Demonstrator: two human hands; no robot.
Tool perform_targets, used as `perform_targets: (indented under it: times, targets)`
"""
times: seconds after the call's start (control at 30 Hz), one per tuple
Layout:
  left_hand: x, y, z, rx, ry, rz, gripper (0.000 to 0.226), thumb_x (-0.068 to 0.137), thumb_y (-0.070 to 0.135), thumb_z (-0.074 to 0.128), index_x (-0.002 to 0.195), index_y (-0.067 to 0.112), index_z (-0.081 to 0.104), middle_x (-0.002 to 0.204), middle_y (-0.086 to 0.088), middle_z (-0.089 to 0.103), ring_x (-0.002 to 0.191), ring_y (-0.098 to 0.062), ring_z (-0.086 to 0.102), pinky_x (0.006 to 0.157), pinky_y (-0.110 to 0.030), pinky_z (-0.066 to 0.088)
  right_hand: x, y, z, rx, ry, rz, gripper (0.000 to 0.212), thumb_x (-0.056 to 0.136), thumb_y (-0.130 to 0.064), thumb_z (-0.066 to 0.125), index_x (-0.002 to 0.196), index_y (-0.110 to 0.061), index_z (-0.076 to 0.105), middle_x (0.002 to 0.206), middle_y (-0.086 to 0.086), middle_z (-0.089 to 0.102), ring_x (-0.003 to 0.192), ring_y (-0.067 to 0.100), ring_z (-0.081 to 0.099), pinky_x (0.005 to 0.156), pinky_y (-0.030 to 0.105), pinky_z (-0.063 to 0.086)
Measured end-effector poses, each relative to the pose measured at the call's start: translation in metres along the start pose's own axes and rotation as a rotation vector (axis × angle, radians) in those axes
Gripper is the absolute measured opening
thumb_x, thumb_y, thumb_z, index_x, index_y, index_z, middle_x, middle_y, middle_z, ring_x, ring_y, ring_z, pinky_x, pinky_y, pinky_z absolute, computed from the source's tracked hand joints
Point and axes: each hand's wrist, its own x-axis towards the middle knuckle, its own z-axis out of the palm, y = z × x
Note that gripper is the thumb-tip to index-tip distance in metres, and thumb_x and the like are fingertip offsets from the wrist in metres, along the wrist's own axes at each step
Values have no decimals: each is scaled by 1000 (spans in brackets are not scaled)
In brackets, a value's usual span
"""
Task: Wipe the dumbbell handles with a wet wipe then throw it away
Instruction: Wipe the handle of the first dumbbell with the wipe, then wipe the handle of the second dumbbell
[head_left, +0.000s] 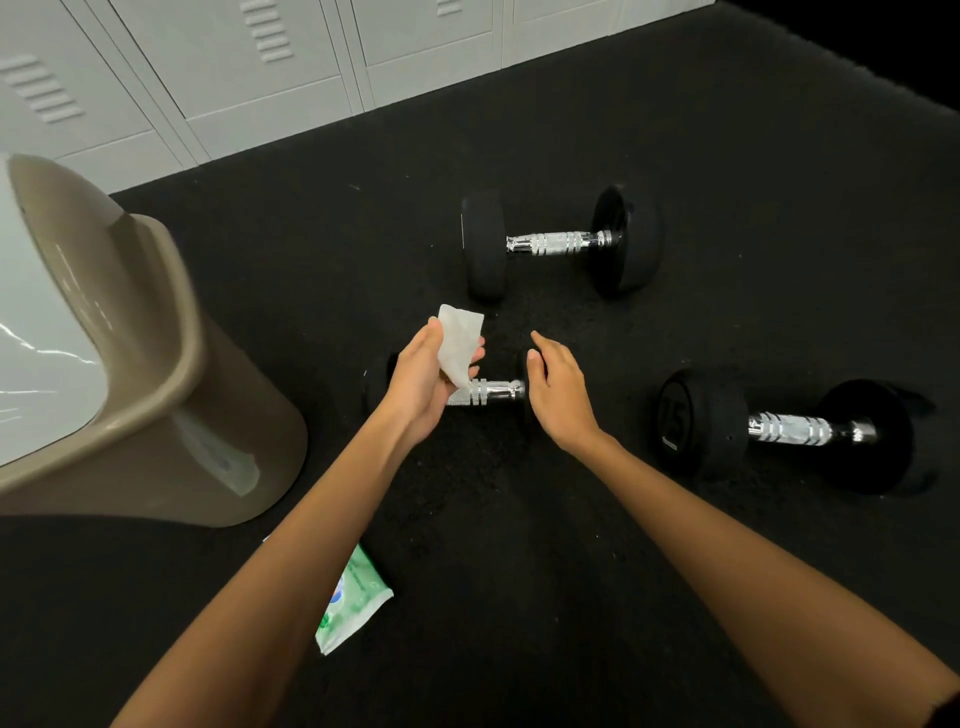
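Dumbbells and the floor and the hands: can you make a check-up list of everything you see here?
Surface: black speckled floor, no spills seen.
Job's things: three dumbbells lie on the floor: far dumbbell, right dumbbell, near dumbbell under the hands. White wet wipe held above the near dumbbell's handle. Tan bin stands at left.
Clutter: green wipes packet on the floor, partly under the left forearm.
Grippers: left hand grips the wipe; right hand open, holding nothing, over the near dumbbell's right end.
Cables: nothing seen.
Surroundings: grey lockers along the back.
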Motion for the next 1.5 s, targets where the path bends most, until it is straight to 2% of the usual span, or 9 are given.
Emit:
perform_targets:
  times: [0.23,0.37,0.57,0.77,0.87,1.03,1.13,1.27,1.5]
  targets:
    - [-11,-5,15,143,-48,47,38,102,29,31,123,7,55,118,-15,64,110,-26,62,99,-45,48,-13,-48,-4,249,99,-120,25,90,-41,57,103,-20,60,104,-8,48,102,8,50,84,20,43]
    - [-20,-7,21,82,-91,40,37,102,31,33,126,13,56,122,-11,63,115,-23,59,100,-43,46,-15,-61,-3,337,66,-47,19,88,-25,65,99,-10,60,101,2,52,83,4,51,68,3,41]
    - [-20,-6,13,13,-94,-62,43,100,37,39,129,10,53,123,-15,62,116,-28,58,101,-45,44,-17,-60,-14,421,1,-3,9,91,-13,61,98,-9,57,96,5,65,91,13,63,73,16,51]
    - [-21,4,7,-117,-97,-198,68,88,19,65,144,5,31,105,-11,66,83,-13,65,70,-27,52,-19,-55,-22,500,-14,74,17,95,-15,56,111,-11,58,107,5,65,99,15,63,81,29,55]
    - [-25,8,8,-19,-87,-205,52,86,7,65,133,2,45,89,-6,61,62,-5,52,57,-20,41,-16,-50,-29,455,4,119,17,95,-21,56,108,-12,62,105,6,66,99,20,63,84,39,55]
    - [-26,9,9,91,-57,-160,16,82,16,71,98,12,70,103,-4,63,92,-14,54,67,-27,49,-21,-47,-40,452,44,122,14,94,-19,56,104,-11,63,103,8,67,97,22,64,81,38,54]
    - [-27,8,14,39,-38,-120,15,94,16,55,106,9,61,111,-9,63,105,-21,59,83,-37,52,-24,-46,-48,492,54,136,13,94,-17,56,101,-10,64,97,9,67,87,20,64,72,32,54]
    - [-28,0,26,167,-16,-41,25,101,23,40,121,10,47,118,-12,60,100,-24,62,79,-41,53,-30,-48,-57,497,20,203,15,96,-17,52,105,-9,62,91,8,64,64,9,55,56,22,45]
    - [-29,1,33,213,-205,-20,49,84,10,67,129,8,49,109,-10,68,94,-20,68,77,-36,57,-35,-43,-85,738,-123,461,28,95,-28,56,109,-6,64,84,-1,63,67,7,49,53,20,34]
